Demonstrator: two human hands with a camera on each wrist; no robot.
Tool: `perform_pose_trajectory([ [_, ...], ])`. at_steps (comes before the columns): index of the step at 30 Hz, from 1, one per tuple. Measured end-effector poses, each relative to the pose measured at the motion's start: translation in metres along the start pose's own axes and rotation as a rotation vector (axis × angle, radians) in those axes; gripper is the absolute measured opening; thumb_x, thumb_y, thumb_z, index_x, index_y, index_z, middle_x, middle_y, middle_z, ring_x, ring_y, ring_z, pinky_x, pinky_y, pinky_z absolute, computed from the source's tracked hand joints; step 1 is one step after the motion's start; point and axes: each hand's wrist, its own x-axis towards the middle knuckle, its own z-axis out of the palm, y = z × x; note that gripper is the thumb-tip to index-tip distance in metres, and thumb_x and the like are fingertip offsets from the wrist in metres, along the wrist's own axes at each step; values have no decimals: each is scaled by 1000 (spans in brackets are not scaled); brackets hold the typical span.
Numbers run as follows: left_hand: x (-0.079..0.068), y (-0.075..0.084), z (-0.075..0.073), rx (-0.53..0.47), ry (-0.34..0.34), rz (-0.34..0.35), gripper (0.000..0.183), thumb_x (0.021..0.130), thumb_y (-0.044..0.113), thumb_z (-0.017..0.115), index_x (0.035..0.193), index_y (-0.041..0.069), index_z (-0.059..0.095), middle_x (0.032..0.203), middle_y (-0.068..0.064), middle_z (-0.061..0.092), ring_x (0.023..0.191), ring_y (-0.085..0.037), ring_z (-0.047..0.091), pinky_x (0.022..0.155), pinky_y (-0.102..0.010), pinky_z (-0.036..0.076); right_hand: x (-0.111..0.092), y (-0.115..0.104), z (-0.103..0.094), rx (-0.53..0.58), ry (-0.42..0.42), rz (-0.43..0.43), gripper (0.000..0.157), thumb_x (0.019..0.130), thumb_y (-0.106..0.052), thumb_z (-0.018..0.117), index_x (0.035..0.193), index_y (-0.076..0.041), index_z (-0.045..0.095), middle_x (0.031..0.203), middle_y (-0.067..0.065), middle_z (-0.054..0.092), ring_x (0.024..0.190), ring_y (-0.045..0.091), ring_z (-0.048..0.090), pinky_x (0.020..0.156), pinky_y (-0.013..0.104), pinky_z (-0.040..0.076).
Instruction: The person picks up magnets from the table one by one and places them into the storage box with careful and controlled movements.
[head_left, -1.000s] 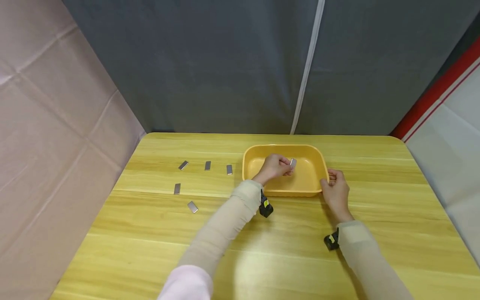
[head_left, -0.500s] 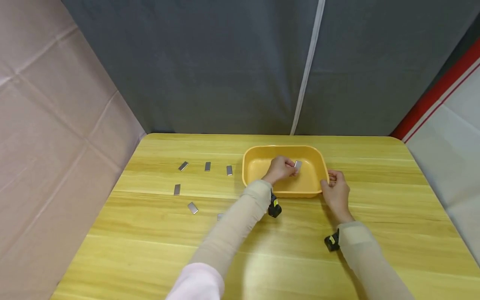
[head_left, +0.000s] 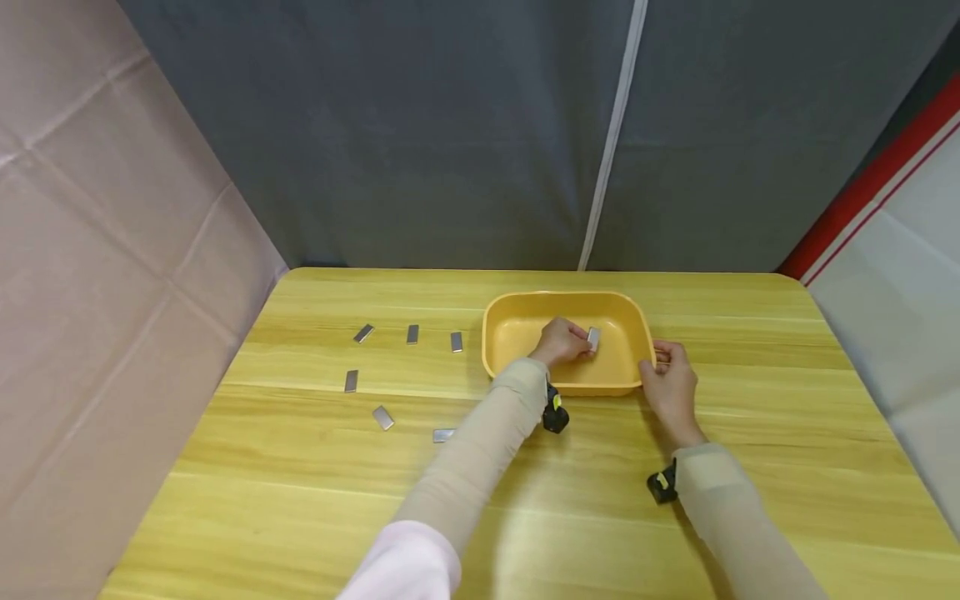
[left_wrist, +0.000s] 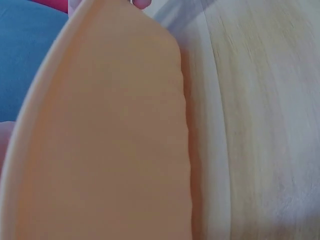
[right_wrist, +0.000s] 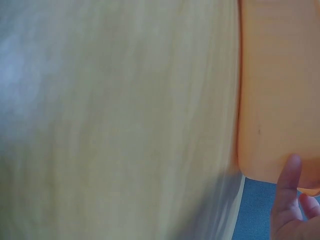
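Observation:
In the head view a yellow-orange plastic basin [head_left: 517,333] stands near the table's far edge. Over its inside, my left hand [head_left: 561,342] pinches a small flat grey rectangular block [head_left: 593,337] at its fingertips; whether the block touches the floor of the basin I cannot tell. My right hand [head_left: 671,392] grips the right end of the basin, thumb on the near side. In the right wrist view that thumb [right_wrist: 288,182] lies against the basin's outer wall [right_wrist: 280,100]. The basin's side [left_wrist: 110,125] fills much of the left wrist view, hiding most of the left hand.
Several similar grey blocks lie spread on the wooden table [head_left: 262,500] left of the basin, among them one block [head_left: 456,342] close to it and another block [head_left: 444,435] beside the left sleeve [head_left: 480,450]. A dark curtain [head_left: 420,150] hangs behind the table.
My left hand has moved right and slightly lower within the basin, still pinching the block. As the left forearm shifted, a block beside it came into view. The right hand stays put.

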Motion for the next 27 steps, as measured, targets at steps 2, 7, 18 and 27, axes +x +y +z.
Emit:
perform_pose_trajectory([
  [2,2,-2,1,-24,-9,-22,9,75,-3,66,82,-6,62,69,-10,58,66,-21,63,58,-23,50,0,1,0,-4,0,-1,34,84,-2,46,117,4,45,104,20,54,72,8,50,48,15,46],
  [7,5,-5,2,-78,-62,-41,9,76,-7,63,84,-9,61,70,-13,58,73,-26,64,63,-26,52,0,0,0,-3,11,1,34,83,-1,47,117,4,46,103,20,54,75,13,51,48,15,46],
  [18,1,-6,7,-12,-76,-34,11,77,-4,63,88,-6,62,70,-9,58,73,-24,63,65,-27,51,-1,-1,1,3,8,-11,33,83,0,48,116,4,46,101,20,55,72,10,50,48,15,46],
  [27,0,-7,11,-26,-78,-37,10,80,-5,59,90,-8,61,74,-12,59,75,-26,64,64,-26,51,0,0,2,-13,21,-22,32,83,-2,48,115,3,47,99,19,55,70,10,50,46,15,46],
])
